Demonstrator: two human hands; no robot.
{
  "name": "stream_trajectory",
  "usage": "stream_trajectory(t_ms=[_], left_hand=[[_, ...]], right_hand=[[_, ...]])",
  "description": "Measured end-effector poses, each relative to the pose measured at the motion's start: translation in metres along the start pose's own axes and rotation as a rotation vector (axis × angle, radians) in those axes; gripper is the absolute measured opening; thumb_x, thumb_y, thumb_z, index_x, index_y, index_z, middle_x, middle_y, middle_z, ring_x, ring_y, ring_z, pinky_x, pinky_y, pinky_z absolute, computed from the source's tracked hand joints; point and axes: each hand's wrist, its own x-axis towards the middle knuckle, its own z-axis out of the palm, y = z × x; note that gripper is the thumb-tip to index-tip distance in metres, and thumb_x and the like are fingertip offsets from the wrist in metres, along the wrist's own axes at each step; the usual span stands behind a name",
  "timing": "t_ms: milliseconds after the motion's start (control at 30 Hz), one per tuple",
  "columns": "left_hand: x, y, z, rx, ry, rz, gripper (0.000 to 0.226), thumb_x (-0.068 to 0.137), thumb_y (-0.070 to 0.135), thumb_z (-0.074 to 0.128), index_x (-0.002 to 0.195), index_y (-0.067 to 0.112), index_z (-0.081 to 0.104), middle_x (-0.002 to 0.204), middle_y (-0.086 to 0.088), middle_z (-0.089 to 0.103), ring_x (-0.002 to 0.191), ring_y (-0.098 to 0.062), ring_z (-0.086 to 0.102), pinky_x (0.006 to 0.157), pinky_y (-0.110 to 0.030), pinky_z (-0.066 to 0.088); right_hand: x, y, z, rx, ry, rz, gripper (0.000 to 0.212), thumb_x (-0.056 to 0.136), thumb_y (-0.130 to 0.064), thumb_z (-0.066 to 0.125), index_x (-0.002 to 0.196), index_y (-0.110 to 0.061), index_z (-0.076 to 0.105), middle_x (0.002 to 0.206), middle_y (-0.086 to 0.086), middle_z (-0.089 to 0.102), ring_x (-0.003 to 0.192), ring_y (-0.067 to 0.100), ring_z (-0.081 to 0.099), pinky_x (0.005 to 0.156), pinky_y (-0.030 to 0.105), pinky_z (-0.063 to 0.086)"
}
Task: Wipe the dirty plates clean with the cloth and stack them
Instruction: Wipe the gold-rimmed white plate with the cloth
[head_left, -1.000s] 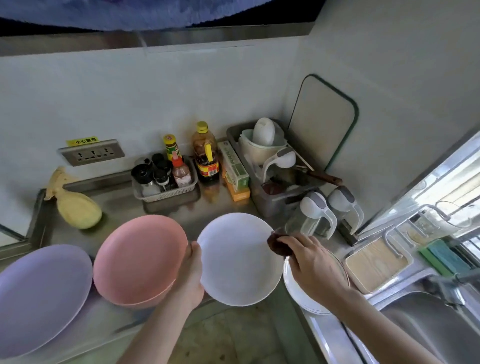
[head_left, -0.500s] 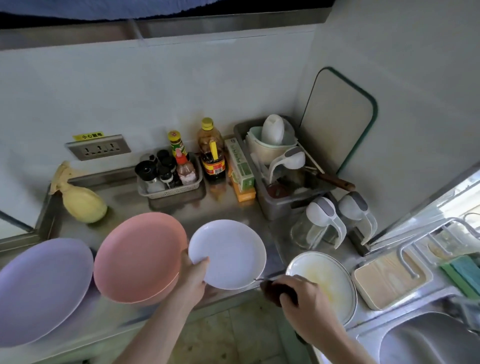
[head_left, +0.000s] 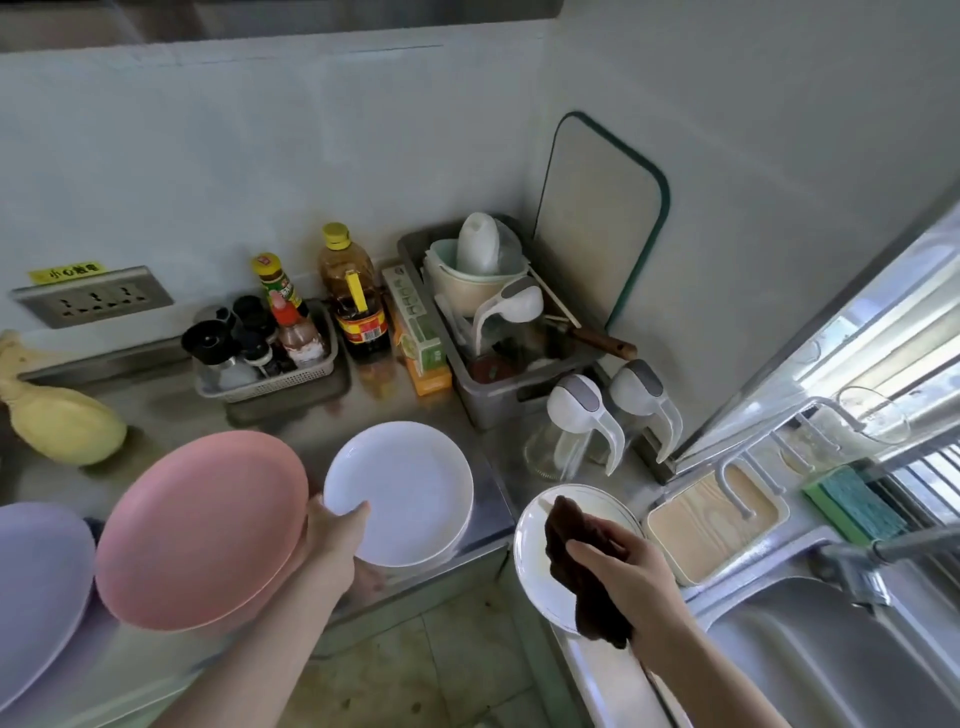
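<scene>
Cloth (head_left: 582, 566), clamped in right fingers (head_left: 597, 551), is now pressed onto the next plate (head_left: 535, 545); the wiped white plate (head_left: 410, 488), pinched by left fingers (head_left: 353, 514), has been set on the bench (head_left: 488, 499).

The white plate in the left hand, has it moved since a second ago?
Yes. The white plate has come down onto the counter, away from the lidded jugs it was held beside.
</scene>
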Motion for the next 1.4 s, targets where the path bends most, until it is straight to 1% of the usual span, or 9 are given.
stream_trajectory(t_ms=[233, 400, 567, 700, 833, 967, 1200, 1300, 1400], left_hand=[[-0.016, 0.01, -0.005, 0.228, -0.058, 0.026, 0.083, 0.066, 0.021, 0.065, 0.144, 0.014, 0.038, 0.131, -0.016, 0.055, 0.115, -0.038, 0.053, 0.093, -0.044, 0.049], [-0.085, 0.012, 0.03, 0.374, -0.189, 0.397, 0.054, 0.083, 0.008, 0.066, 0.134, 0.013, 0.048, 0.136, -0.011, 0.048, 0.129, -0.029, 0.045, 0.104, -0.038, 0.038], [-0.131, -0.015, 0.095, 0.411, -0.559, 0.2, 0.037, 0.089, 0.027, 0.064, 0.119, 0.018, 0.044, 0.111, 0.001, 0.055, 0.098, -0.015, 0.055, 0.073, -0.022, 0.045], [-0.134, -0.037, 0.123, 0.365, -0.523, 0.108, 0.03, 0.091, 0.026, 0.059, 0.113, 0.013, 0.044, 0.113, -0.006, 0.058, 0.104, -0.028, 0.06, 0.091, -0.042, 0.054], [-0.138, -0.042, 0.131, 0.302, -0.417, 0.015, 0.007, 0.096, 0.015, 0.048, 0.1, 0.009, 0.048, 0.114, -0.017, 0.062, 0.09, -0.027, 0.056, 0.073, -0.033, 0.047], [-0.144, -0.037, 0.12, 0.257, -0.406, 0.022, 0.019, 0.099, 0.012, 0.038, 0.113, 0.002, 0.047, 0.115, -0.016, 0.057, 0.099, -0.03, 0.055, 0.076, -0.033, 0.043], [-0.14, -0.008, 0.054, 0.188, -0.365, 0.203, 0.02, 0.103, 0.012, 0.031, 0.116, 0.002, 0.042, 0.113, -0.018, 0.055, 0.092, -0.025, 0.051, 0.077, -0.035, 0.042], [-0.138, 0.012, 0.012, 0.081, -0.344, 0.216, 0.025, 0.104, 0.016, 0.028, 0.118, 0.004, 0.045, 0.102, -0.011, 0.056, 0.084, -0.02, 0.049, 0.071, -0.033, 0.037], [-0.145, 0.038, -0.032, -0.058, -0.354, 0.252, 0.023, 0.105, 0.02, 0.03, 0.118, 0.009, 0.046, 0.093, 0.002, 0.052, 0.077, -0.008, 0.048, 0.068, -0.03, 0.037]], right_hand=[[0.002, 0.005, -0.027, 0.147, 0.11, 0.009, 0.025, 0.086, 0.004, 0.062, 0.106, -0.009, 0.068, 0.094, 0.02, 0.073, 0.085, 0.039, 0.071, 0.08, 0.043, 0.055], [0.0, 0.007, -0.042, 0.202, 0.105, 0.031, 0.024, 0.089, 0.003, 0.056, 0.107, -0.01, 0.066, 0.095, 0.017, 0.074, 0.081, 0.038, 0.072, 0.07, 0.036, 0.056], [-0.009, 0.014, -0.056, 0.25, 0.095, 0.072, 0.017, 0.095, -0.003, 0.049, 0.106, -0.002, 0.062, 0.1, 0.026, 0.07, 0.084, 0.039, 0.071, 0.066, 0.035, 0.05], [-0.02, 0.02, -0.069, 0.359, 0.05, 0.146, 0.018, 0.096, -0.006, 0.047, 0.102, 0.004, 0.06, 0.092, 0.029, 0.068, 0.069, 0.035, 0.069, 0.048, 0.032, 0.046], [-0.025, 0.032, -0.077, 0.37, 0.032, 0.18, 0.022, 0.087, 0.001, 0.056, 0.108, 0.006, 0.061, 0.103, 0.031, 0.068, 0.082, 0.042, 0.067, 0.062, 0.038, 0.049], [-0.031, 0.03, -0.073, 0.383, 0.084, 0.159, 0.024, 0.084, 0.011, 0.052, 0.106, 0.008, 0.059, 0.092, 0.03, 0.065, 0.072, 0.037, 0.065, 0.054, 0.036, 0.051], [-0.037, -0.016, -0.025, 0.076, 0.227, -0.115, 0.036, 0.082, 0.01, 0.055, 0.104, -0.017, 0.062, 0.086, 0.02, 0.069, 0.064, 0.03, 0.061, 0.041, 0.027, 0.047], [-0.038, -0.035, 0.009, -0.207, 0.244, -0.356, 0.046, 0.075, 0.0, 0.063, 0.114, -0.025, 0.061, 0.092, -0.003, 0.067, 0.078, 0.017, 0.063, 0.072, 0.038, 0.055], [-0.039, -0.051, 0.047, -0.488, 0.271, -0.674, 0.055, 0.074, 0.004, 0.067, 0.123, -0.02, 0.057, 0.108, -0.003, 0.065, 0.095, 0.01, 0.059, 0.084, 0.027, 0.047]])
